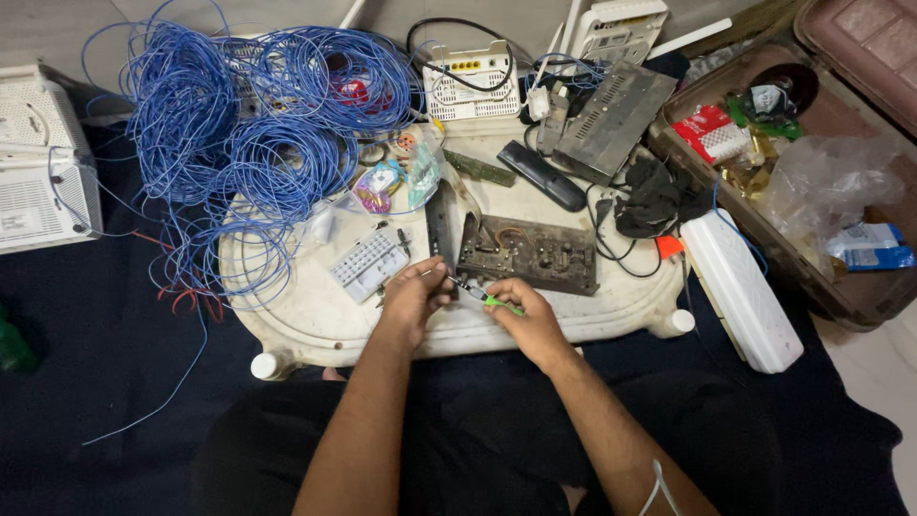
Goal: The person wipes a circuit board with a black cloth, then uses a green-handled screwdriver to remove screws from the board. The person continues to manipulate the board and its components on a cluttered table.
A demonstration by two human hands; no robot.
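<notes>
Both forearms lead to the worktop [315, 330]: right hand [527, 320] clamped on a green-handled tool [489, 299], left hand [414, 298] pinching something small. A slip could gouge the circuit board [527, 253].

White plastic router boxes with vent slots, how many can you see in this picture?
3: one white plastic router box at the far left on the dark cloth, one at the top centre behind the blue wire coils, one at the top edge, partly cut off. Others may be hidden.
</notes>
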